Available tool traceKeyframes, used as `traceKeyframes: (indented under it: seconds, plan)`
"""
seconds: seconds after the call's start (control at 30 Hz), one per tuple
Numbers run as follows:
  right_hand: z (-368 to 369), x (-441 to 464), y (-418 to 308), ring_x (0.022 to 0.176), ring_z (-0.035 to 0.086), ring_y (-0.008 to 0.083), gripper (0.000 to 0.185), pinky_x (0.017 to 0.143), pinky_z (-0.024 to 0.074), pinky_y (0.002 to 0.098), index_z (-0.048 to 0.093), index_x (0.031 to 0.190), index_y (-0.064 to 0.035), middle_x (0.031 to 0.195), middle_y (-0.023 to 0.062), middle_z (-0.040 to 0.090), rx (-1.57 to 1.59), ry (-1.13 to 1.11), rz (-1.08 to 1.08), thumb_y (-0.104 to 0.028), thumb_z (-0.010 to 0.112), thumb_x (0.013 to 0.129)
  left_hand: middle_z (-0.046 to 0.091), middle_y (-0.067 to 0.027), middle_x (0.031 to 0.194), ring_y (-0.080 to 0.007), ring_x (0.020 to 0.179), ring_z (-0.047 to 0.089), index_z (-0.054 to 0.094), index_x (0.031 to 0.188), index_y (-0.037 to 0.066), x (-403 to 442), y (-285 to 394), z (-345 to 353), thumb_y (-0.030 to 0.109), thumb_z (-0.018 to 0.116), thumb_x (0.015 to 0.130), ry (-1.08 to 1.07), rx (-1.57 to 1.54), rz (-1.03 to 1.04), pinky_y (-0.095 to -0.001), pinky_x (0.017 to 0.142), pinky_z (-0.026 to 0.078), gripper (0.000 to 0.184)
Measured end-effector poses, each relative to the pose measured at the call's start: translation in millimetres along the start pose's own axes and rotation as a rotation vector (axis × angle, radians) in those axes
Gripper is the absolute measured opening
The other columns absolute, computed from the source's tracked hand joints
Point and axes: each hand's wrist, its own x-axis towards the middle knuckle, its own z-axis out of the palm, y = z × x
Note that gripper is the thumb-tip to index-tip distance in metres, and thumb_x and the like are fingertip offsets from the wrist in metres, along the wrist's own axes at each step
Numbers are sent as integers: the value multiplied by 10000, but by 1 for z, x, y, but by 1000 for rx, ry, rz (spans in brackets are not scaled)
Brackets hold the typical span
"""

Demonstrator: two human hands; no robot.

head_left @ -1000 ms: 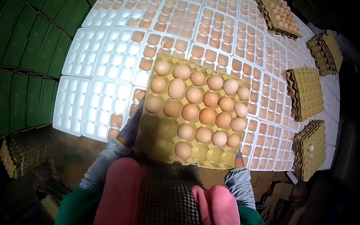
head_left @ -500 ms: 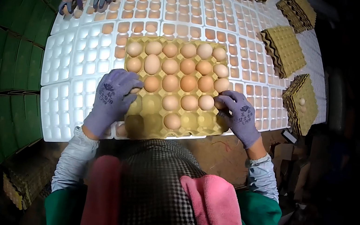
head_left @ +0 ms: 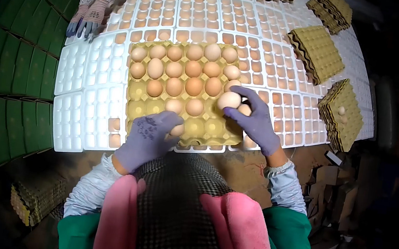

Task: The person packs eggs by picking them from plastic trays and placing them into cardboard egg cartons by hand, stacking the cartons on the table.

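The person's left hand (head_left: 151, 135), in a purple glove, is bending over the near edge of a yellow pulp egg tray (head_left: 203, 126) and is pinching a brown egg (head_left: 177, 130) at its fingertips; the right hand (head_left: 257, 126), gloved alike, is gripping a pale egg (head_left: 229, 100) between thumb and fingers above the tray's right side; a second egg (head_left: 244, 110) is showing just behind it, beside the palm, and whether the hand is holding that one cannot be told.

The pulp egg tray is lying over white moulded trays (head_left: 65, 121), in front of the person; loose eggs (head_left: 193, 86) of pale to deep brown are filling its far rows, while bare cups are showing along its near edge and left side; many of the white trays are carrying eggs in their cells.

At the far left, a second person's gloved hands (head_left: 90, 21) are reaching down with fingers extended; to the right, stacks of pulp trays (head_left: 316, 54) are standing on the white trays, the nearest stack (head_left: 345, 119) bearing two eggs on top; green cartons (head_left: 16, 61) are lining the left side; a pink towel (head_left: 245, 231) is hanging over the person's checked apron (head_left: 178, 210).
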Motion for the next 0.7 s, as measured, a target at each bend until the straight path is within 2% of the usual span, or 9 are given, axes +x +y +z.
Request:
traceKeyframes:
  seconds: [0.07,0.1,0.17,0.27,0.33,0.47,0.57,0.63,0.7]
  plan:
    - [-20,-5,-8,906,624,125,388,745,533,266,608,1228,-63,1058,19,630,546,227,242,-232,711,894,666,-70,1064,-173,891,668,577,1261,52,-15,-20,5,96,724,853,268,-508,-49,-315,785,543,436]
    - [-27,-4,4,900,626,121,354,723,529,257,634,1184,-61,1030,8,636,722,293,246,-244,718,893,653,-47,1041,-153,921,645,594,1246,7,-20,-10,-8,135,728,863,295,-1131,-456,-317,801,538,425]
    - [-31,12,22,925,626,145,306,735,522,300,659,1118,-48,1009,39,646,348,243,329,-261,702,904,626,-90,1025,-187,882,663,616,1259,69,-14,-23,-20,137,768,803,340,-1274,-491,-326,782,540,485]
    - [-14,34,-9,1014,632,326,606,857,509,434,663,1094,-66,1064,173,618,-700,86,230,-614,661,835,520,-171,1311,-292,995,666,605,1271,167,18,-9,-28,344,781,769,182,120,-182,-403,818,544,561]
    - [-5,47,-17,1040,640,372,716,852,515,455,674,1120,-105,1203,234,562,-916,-3,276,-738,612,790,468,-170,1331,-322,1004,627,624,1110,126,29,-2,-6,343,740,784,59,319,-217,-467,798,517,409]
    - [-16,42,-13,869,641,322,591,776,495,443,709,1082,-84,882,145,662,-855,-29,198,-619,657,837,478,-193,1294,-340,1056,600,622,1127,83,22,-9,-4,257,711,832,227,68,-154,-472,839,510,354]
    - [-18,23,-2,675,575,82,398,592,467,246,647,1142,-8,868,14,611,-93,206,339,-352,678,944,495,-198,1294,-350,1090,592,651,1093,72,-23,-25,-22,185,741,809,492,-294,-162,-435,897,510,319]
    - [-9,10,-15,706,583,95,393,619,480,258,606,1219,-23,916,32,628,202,344,354,-331,630,977,580,-177,1235,-346,1127,578,698,1027,80,-69,-40,-32,114,791,755,659,-600,-391,-401,925,509,289]
    - [27,0,-36,760,606,105,359,665,498,261,591,1243,-26,989,55,651,257,273,192,-274,597,984,675,-123,1065,-351,1095,587,709,1066,107,-128,-120,-16,153,793,745,630,237,-47,-427,880,534,335]
